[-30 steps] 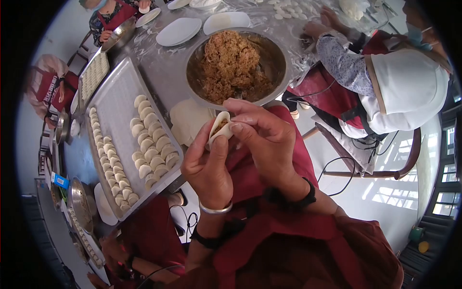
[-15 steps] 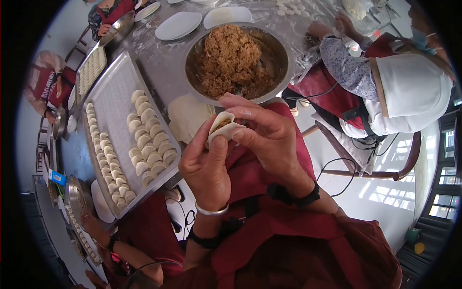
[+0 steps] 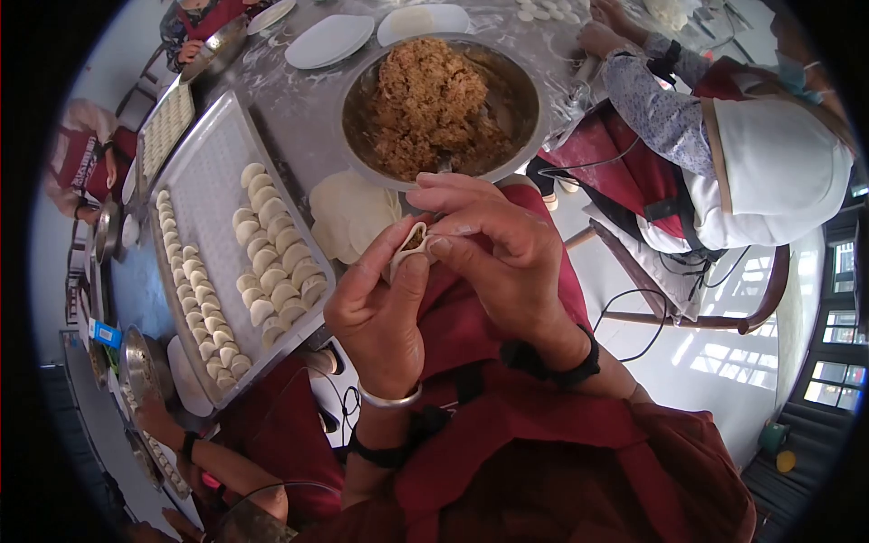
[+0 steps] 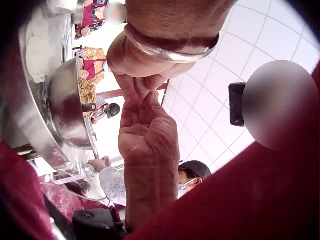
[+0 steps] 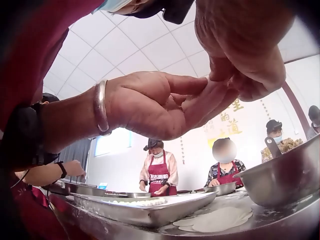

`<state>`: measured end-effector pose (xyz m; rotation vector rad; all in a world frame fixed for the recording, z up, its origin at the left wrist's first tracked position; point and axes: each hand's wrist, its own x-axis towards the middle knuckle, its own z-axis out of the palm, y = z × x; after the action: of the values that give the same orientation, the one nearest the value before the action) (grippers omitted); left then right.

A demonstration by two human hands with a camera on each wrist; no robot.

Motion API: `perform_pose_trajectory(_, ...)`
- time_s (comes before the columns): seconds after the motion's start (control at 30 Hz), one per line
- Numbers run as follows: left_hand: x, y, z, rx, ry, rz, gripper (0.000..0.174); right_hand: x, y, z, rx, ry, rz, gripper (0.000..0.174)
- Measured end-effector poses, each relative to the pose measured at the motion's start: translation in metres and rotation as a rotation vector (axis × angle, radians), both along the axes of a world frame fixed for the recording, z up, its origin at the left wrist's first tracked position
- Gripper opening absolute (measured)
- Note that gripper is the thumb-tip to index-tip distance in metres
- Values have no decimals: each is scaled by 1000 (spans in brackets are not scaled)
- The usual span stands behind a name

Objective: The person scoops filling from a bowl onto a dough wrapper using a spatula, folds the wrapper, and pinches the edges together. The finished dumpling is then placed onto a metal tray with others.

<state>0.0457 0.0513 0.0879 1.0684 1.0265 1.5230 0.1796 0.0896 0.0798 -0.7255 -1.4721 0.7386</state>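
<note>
A partly folded dumpling (image 3: 409, 253), brown filling showing at its open upper end, is held between both hands over the red apron. My left hand (image 3: 380, 317), a silver bangle on its wrist, pinches the near side with thumb and fingers. From the right, my right hand (image 3: 507, 258) pinches the wrapper edge between thumb and index finger, its other fingers extended beyond. In both wrist views the fingertips of the left hand (image 5: 145, 105) and right hand (image 5: 245, 45) meet, and the dumpling is hidden behind them.
Beyond the hands stands a steel bowl (image 3: 525, 109) of brown filling (image 3: 430, 95). Flat dough wrappers (image 3: 348, 217) lie beside it. Left of them, a metal tray (image 3: 213, 158) carries rows of dumplings (image 3: 281, 258). White plates (image 3: 330, 42) sit farther back. A person in a white cap (image 3: 778, 163) sits right.
The dumpling's opening has become smaller as its edges are drawn together. Both hands stay on it, the left shifted slightly leftward. The head view has shifted slightly, moving the bowl and tray upward.
</note>
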Motion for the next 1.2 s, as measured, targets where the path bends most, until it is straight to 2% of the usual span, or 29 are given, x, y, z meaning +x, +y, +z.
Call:
perform_pose_trajectory(0.1,-1,-2,2,-3,37,-18,34,4,-4,0,6,-14,19,18)
perform_pose_trajectory(0.2,-2,-1,0,-17,33,-26,34,8,-7,0,-111,-31,72,20)
perform_pose_trajectory(0.3,-3,1,-2,-19,-13,-18,33,4,-14,-2,-376,251,124,22)
perform_pose_trajectory(0.6,-2,-3,-2,-45,-93,-38,32,-6,-13,-13,-151,155,10,14)
perform_pose_trajectory(0.7,-1,-3,-2,-48,-104,-47,29,2,-13,-8,-40,-69,-54,17)
perform_pose_trajectory(0.8,-3,-4,-7,-29,-44,-61,29,7,-11,-9,72,-165,-98,18)
perform_pose_trajectory(0.9,-3,-6,-6,-29,-33,-86,30,7,-17,-11,-81,-48,-59,22)
perform_pose_trajectory(0.97,-2,-7,-4,-25,-95,-106,32,8,-17,-10,-89,-12,-29,26)
perform_pose_trajectory(1.07,-3,-6,-4,-31,0,-131,37,10,-16,-10,-116,17,24,27)
perform_pose_trajectory(1.2,-2,-6,-1,-60,-4,-135,33,9,-15,-12,-98,11,18,22)
